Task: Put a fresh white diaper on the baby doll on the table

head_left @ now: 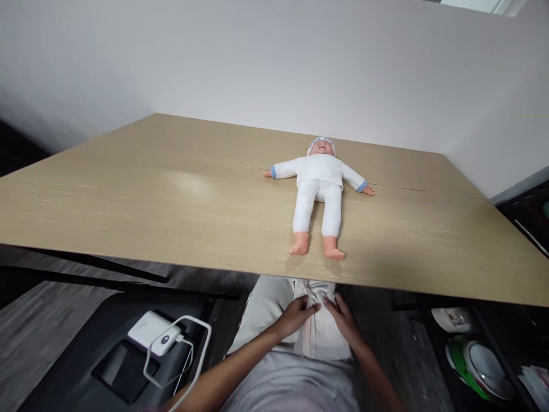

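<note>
On my lap, just below the table's front edge, lies a pale white diaper with gathered edges. My left hand grips its left side, thumb on top and fingers partly hidden. The right side is held by my right hand, thumb also resting on top. Beyond them, a baby doll lies on its back on the table, arms spread and feet toward me. It wears a white top with blue cuffs, white trousers and a white headband with lettering.
The wooden table spans the view against a pale wall. At lower left, a dark seat bears a white power bank, a dark phone and a looped white cable. Containers stand on a low shelf at right.
</note>
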Demonstrator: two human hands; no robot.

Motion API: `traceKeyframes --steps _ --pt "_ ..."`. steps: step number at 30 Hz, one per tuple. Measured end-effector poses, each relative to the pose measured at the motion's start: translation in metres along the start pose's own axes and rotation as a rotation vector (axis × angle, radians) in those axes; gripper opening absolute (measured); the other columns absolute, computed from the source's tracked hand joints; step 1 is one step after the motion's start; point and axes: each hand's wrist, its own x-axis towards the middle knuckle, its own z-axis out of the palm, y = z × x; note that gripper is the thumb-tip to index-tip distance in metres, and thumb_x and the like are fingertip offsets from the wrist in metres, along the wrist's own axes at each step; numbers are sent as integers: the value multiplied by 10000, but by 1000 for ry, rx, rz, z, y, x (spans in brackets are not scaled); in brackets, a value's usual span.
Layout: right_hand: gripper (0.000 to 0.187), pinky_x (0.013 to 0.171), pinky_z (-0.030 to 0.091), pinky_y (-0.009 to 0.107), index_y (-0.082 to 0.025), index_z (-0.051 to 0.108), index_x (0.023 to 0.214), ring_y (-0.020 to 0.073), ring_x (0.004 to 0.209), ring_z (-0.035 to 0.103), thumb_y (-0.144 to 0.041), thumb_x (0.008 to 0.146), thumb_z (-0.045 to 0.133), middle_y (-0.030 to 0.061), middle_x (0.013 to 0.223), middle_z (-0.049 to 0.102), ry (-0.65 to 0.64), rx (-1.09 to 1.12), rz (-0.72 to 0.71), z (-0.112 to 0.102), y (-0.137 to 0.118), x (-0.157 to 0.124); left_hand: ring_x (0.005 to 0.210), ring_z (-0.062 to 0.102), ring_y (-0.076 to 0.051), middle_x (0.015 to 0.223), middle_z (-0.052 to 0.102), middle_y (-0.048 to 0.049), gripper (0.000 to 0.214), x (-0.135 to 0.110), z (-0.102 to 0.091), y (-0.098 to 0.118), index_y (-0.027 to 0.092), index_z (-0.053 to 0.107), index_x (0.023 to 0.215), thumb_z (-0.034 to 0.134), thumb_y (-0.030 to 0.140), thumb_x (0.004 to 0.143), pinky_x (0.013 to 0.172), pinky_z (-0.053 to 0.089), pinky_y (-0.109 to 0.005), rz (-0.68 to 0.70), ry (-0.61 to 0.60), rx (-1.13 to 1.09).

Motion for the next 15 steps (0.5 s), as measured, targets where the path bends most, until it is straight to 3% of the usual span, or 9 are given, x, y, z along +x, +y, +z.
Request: traceKeyframes --steps 2,5,7,10,12,15 --pt "545 890 655 480 -237 785 1082 338 1056 782 -733 860 743 110 1076 825 -51 30 -115 -3 -25 -15 1062 748 -315 1112 804 -122 819 -19 6 19 148 736 1116 623 904 820 1043 575 -438 28 -16 -77" --pt "536 884 672 457 -198 767 1165 329 1018 800 -666 904 747 129 1099 830 -81 -9 -191 -17 -64 -61 1208 720 -357 1252 791 -144 663 -75 7 63 167 748 1252 750 713 876 1096 560 -465 102 10 -167" --pt "527 832 686 415 -224 742 1284 314 973 804 -618 934 741 124 1118 826 -144 -37 -210 -27 -85 -100 1259 702 -347 1357 762 -114 556 -121 6 94 241 741 1342 777 590 910 1144 536 -458 180 23 -137" --pt "568 730 687 358 -267 694 1364 285 863 795 -635 932 724 96 1069 820 -106 -40 -305 -38 -109 -146 1287 692 -343 1350 766 -81 475 -173 6 126 307 753 1359 787 485 919 1137 549 -434 272 44 -8" --pt "580 705 680 336 -262 665 1382 271 811 782 -605 923 750 85 1011 812 -73 -78 -346 -37 -122 -158 1305 682 -342 1358 762 -76 474 -184 7 133 319 753 1364 792 463 914 1152 542 -431 312 89 38" --pt "486 776 671 323 -241 641 1352 257 844 780 -508 960 749 67 986 802 -125 -108 -354 -27 -139 -148 1320 674 -336 1415 736 -90 526 -171 7 127 300 727 1389 780 525 917 1167 534 -428 298 182 -61"
